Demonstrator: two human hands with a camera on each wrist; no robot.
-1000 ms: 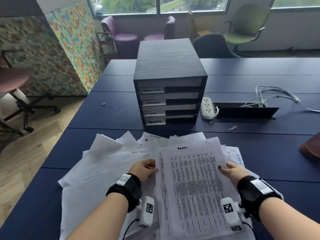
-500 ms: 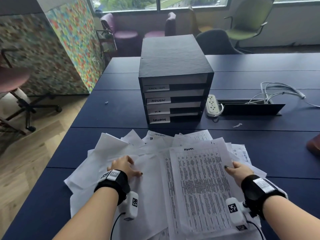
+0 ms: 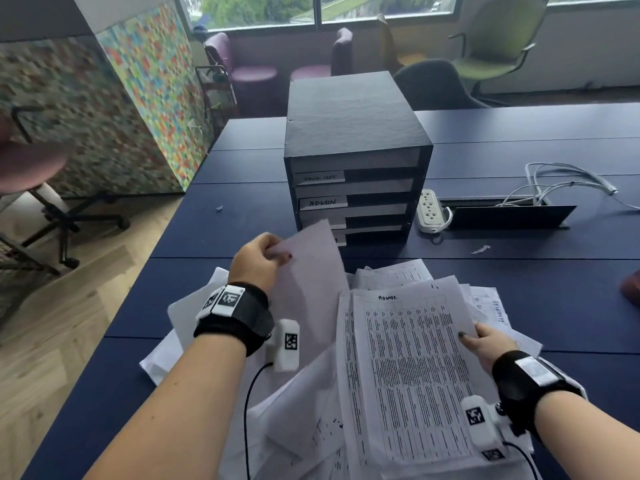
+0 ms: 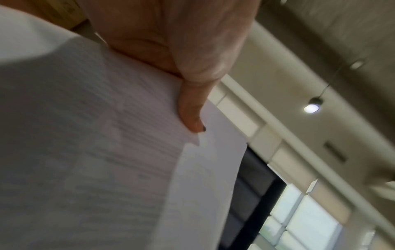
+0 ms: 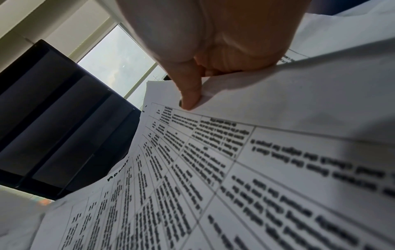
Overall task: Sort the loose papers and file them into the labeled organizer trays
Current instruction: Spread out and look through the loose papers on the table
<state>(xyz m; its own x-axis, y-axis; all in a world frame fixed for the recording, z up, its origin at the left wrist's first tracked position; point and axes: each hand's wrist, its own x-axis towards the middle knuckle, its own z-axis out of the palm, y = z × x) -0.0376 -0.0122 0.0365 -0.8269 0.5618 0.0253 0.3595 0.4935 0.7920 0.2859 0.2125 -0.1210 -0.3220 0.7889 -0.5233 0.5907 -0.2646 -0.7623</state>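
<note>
Left hand (image 3: 258,263) pinching lifted sheet (image 3: 311,289), organizer (image 3: 356,157) just behind

- At twelve o'clock we see a wide window (image 3: 311,8) with greenery outside.
- Below it stand two purple armchairs (image 3: 242,64).
- At one o'clock sit a green chair (image 3: 491,46) and a dark chair (image 3: 433,84).
- At ten o'clock rises a multicoloured mosaic partition (image 3: 149,91).
- At nine o'clock we see wood flooring (image 3: 52,323) and a swivel stool (image 3: 31,168).
- Overhead, a pendant lamp (image 4: 312,106) glows.

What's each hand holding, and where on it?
Left hand pinches a lifted sheet by its left edge; right hand grips the ADMIN sheet at its right edge.
</note>
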